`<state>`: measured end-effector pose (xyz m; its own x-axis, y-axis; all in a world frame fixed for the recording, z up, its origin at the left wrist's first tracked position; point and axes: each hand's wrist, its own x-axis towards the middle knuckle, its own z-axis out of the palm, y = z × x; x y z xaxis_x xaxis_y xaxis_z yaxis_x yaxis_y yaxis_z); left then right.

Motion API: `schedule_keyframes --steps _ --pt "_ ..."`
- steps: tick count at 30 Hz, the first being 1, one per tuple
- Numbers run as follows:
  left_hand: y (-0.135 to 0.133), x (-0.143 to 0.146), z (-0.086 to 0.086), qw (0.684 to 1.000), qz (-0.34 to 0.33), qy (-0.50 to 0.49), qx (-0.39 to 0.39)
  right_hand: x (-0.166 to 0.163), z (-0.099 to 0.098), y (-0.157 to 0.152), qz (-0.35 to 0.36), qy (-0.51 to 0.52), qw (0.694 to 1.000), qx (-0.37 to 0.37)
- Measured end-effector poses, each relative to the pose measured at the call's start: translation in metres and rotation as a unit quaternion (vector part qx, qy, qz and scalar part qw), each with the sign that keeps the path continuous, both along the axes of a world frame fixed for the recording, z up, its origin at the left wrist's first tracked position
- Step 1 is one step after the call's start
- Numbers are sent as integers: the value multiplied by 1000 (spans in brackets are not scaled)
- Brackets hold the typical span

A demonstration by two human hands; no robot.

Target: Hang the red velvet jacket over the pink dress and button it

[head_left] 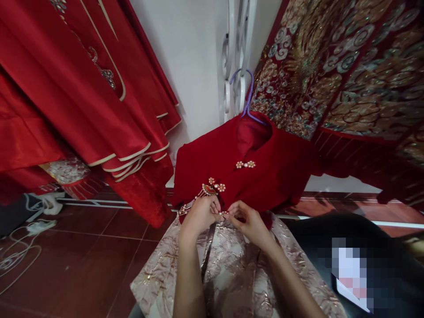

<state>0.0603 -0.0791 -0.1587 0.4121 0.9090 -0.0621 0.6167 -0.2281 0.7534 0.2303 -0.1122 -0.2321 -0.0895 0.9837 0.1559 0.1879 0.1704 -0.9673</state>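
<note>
A dark red velvet jacket (265, 168) hangs on a purple hanger (247, 95) in front of me, over a pale pink floral brocade skirt (228, 274). Pearl flower buttons (245, 164) sit near its collar, and a fan-shaped pearl ornament (212, 187) lies lower left. My left hand (200, 214) and my right hand (248, 221) meet at the jacket's lower front edge. Both pinch a small pearl fastening (225, 214) between their fingertips.
Red satin robes with cream trim (99, 101) hang at the left. A heavily gold-embroidered red garment (347, 66) hangs at the upper right. White cables (20, 247) lie on the dark red tiled floor at the left. A blurred patch sits at the lower right.
</note>
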Motion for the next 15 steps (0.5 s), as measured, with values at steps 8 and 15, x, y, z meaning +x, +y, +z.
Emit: schedule_keyframes --steps 8,15 --pt "2 0 -1 1000 3 -6 20 -2 2 -2 -1 2 1000 5" --pt "2 -1 -4 1000 7 -20 0 1 7 -2 9 11 1000 -10"
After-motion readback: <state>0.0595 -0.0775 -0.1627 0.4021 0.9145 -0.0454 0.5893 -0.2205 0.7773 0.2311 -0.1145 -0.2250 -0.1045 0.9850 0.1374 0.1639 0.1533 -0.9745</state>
